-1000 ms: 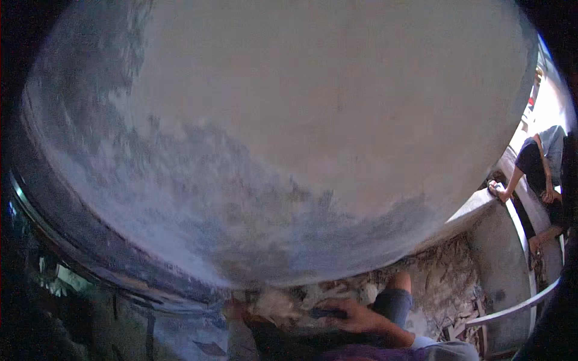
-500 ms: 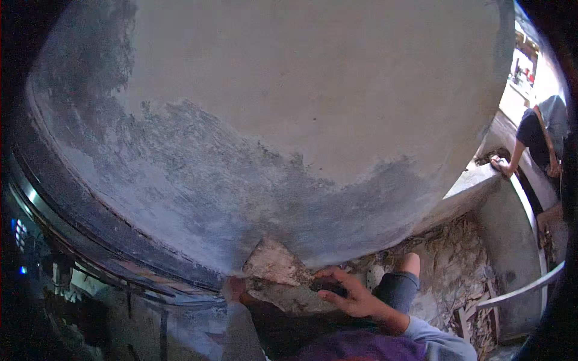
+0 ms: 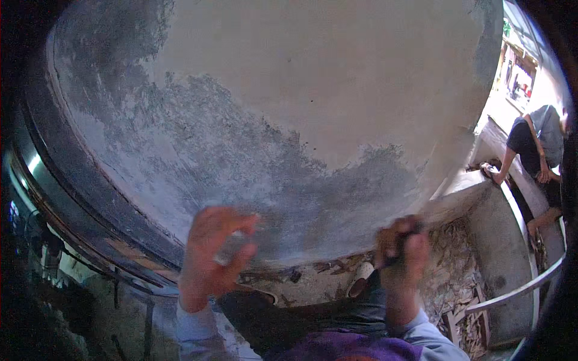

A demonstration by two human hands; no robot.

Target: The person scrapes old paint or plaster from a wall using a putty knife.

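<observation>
Both hands have risen and spread apart since the earlier frame. The left hand [image 3: 215,256] curves its fingers before the patchy grey wall [image 3: 313,120]; blur hides whether they hold anything. The right hand [image 3: 403,249] clenches a dark handle [image 3: 394,260] near the wall's lower edge.

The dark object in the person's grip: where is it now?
In the head view, right of centre and below the middle, the dark object is in the blurred right hand, near the lower right edge of the curved surface.
</observation>
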